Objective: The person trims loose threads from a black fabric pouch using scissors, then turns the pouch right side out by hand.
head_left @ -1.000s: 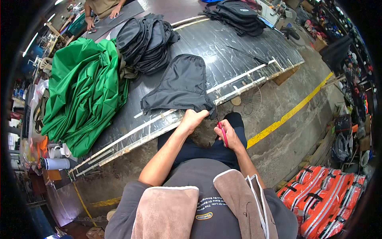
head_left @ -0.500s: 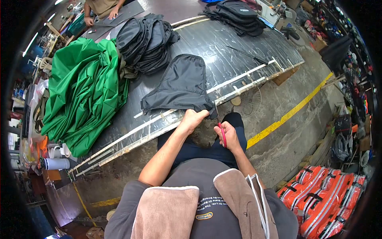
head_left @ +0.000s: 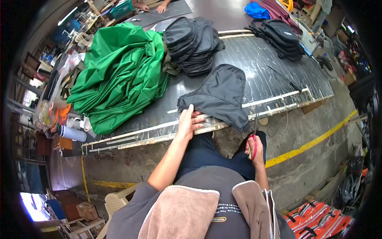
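Observation:
A sewn black fabric piece (head_left: 223,93), wide at its near end and narrowing to a rounded far end, lies on the table with one corner over the front edge. My left hand (head_left: 188,123) is at its near left corner, fingers apart and thumb pointing up. Whether the thumb touches the cloth I cannot tell. Red-handled scissors (head_left: 254,149) are in my right hand (head_left: 258,150), beside the right corner of the piece. Their blades point away from me, apart from the cloth.
Green fabric (head_left: 119,79) is heaped on the dark table (head_left: 274,87), beside a stack of black pieces (head_left: 193,44). A black bag (head_left: 280,38) and a thin dark rod (head_left: 284,78) lie farther right. Another person's hand (head_left: 161,8) rests at the far side. Orange packs (head_left: 318,221) are on the floor.
My left hand has let go of the fabric's right corner and moved to its left corner, fingers opening. My right hand has moved away from the cloth with the scissors. The view has turned left.

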Demonstrator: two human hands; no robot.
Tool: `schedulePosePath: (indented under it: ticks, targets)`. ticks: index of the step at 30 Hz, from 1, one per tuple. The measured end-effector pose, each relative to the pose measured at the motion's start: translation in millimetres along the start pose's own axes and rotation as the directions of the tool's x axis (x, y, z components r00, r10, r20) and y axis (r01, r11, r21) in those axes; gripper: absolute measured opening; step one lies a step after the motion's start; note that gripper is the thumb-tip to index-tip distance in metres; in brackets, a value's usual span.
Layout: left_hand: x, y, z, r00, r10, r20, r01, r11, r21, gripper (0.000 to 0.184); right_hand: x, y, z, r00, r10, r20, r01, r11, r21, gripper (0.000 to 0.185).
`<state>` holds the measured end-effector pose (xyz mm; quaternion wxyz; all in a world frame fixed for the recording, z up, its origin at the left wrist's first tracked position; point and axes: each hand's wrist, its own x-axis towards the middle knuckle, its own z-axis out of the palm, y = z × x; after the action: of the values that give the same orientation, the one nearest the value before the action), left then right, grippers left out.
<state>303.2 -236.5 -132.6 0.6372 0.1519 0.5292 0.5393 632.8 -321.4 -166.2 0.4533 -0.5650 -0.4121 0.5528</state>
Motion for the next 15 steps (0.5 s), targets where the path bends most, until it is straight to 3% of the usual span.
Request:
schedulePosePath:
  ticks: [2,4,5,7,8,9,10,11,12,13,15]
  targets:
    - [12,2,7,0.988,0.101,-0.116,-0.099,0.995,0.027,0.037,1,-8,5,1.000,-0.023,0.004,0.023,0.999,-0.039,0.028]
    - [25,14,22,0.950,0.206,-0.236,-0.216,0.976,-0.015,0.026,2,-5,9,0.999,-0.028,0.028,0.027,0.998,0.056,0.026]
    - [37,20,27,0.938,0.242,-0.248,-0.265,0.962,-0.066,0.020,2,-6,11,0.997,-0.056,0.045,0.053,0.995,0.082,0.025]
    - [60,40,38,0.874,0.461,-0.153,-0.461,0.887,0.036,0.020,1,-5,11,0.998,-0.053,0.029,0.052,0.998,0.033,0.023]
    - [88,46,50,0.638,0.739,-0.216,-0.698,0.673,0.243,0.022,-1,-8,11,0.999,-0.033,0.010,0.032,0.999,0.041,0.022]
    - [58,81,74,0.641,0.760,-0.109,-0.725,0.646,0.238,0.024,-4,-12,10,0.998,-0.056,0.021,0.056,0.998,0.006,0.022]
    - [39,110,87,0.512,0.858,0.037,-0.801,0.462,0.380,0.017,-4,-11,8,0.998,-0.059,0.015,0.059,0.998,0.016,0.022]
    - [16,132,108,0.512,0.850,0.124,-0.850,0.480,0.219,0.011,-5,-9,6,0.998,-0.062,0.007,0.061,0.998,0.028,0.022]
    - [25,139,114,0.315,0.930,0.189,-0.913,0.244,0.326,0.014,-8,-14,6,0.997,-0.073,0.005,0.073,0.997,0.030,0.021]
    - [14,154,126,-0.017,0.946,0.322,-0.922,-0.139,0.360,0.019,-9,-17,4,0.997,-0.079,0.010,0.079,0.995,0.061,0.021]
    - [-16,170,143,-0.150,0.794,0.589,-0.841,-0.416,0.347,0.022,-14,-25,3,0.995,-0.098,0.007,0.097,0.993,0.071,0.021]
